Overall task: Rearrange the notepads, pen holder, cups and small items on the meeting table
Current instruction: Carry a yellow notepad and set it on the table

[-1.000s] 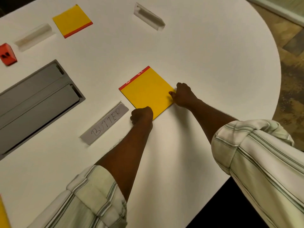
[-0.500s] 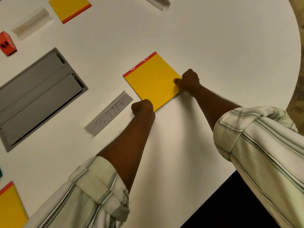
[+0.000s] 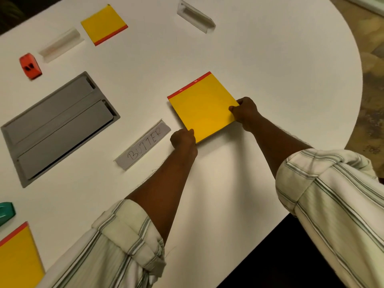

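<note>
Near-left edge: near pad (image 3: 18,256), cut off by frame, w/ teal item (image 3: 6,212) just beyond it. Far left: orange block (image 3: 30,66), clear stand (image 3: 60,44) beside it. Grey hatch (image 3: 60,125) set in table (image 3: 291,69), left of centre. Far pad (image 3: 104,23) lies beyond hatch. BUTTER card (image 3: 143,145) sits just left of L hand (image 3: 184,140), whose fingers curl round near corner of mid pad (image 3: 201,109). Mid pad is at table centre, red strip on far side; can't tell if flat or lifted. 2nd stand (image 3: 195,16) far beyond it. R hand (image 3: 245,113) pinches pad's right corner, thumb on top
</note>
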Available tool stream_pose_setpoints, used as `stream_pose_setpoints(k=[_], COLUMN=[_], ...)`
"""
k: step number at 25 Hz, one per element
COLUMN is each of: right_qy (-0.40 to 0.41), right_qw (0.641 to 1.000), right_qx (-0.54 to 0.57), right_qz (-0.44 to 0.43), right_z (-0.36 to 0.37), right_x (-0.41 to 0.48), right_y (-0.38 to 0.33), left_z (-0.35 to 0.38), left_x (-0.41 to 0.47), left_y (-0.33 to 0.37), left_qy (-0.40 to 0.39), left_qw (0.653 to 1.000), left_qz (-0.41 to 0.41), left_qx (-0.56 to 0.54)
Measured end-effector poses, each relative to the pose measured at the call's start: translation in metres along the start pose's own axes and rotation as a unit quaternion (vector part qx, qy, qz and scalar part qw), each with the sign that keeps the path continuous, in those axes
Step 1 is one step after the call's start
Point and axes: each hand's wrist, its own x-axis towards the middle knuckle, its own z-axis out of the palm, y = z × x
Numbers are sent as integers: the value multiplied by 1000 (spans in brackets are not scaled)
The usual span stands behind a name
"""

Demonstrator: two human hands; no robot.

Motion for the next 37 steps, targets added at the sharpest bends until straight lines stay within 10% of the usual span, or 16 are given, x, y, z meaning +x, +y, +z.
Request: stream_pose_setpoints(k=[5, 17, 37], right_qy=[-68, -156, -259], right_qw=[988, 979, 956], right_qx=[128, 128, 134], right_qz=[54, 19, -17], right_z=[-28, -43, 108], right_x=[-33, -136, -384], right_y=[-19, -78, -58], left_z=[-7, -85, -305], left_x=[-42, -130, -222], left_y=[2, -10, -191], left_qy=[33, 17, 130], left_qw=[973, 933, 930], left_qz=[4, 58, 87], left_qx=[-230, -355, -331])
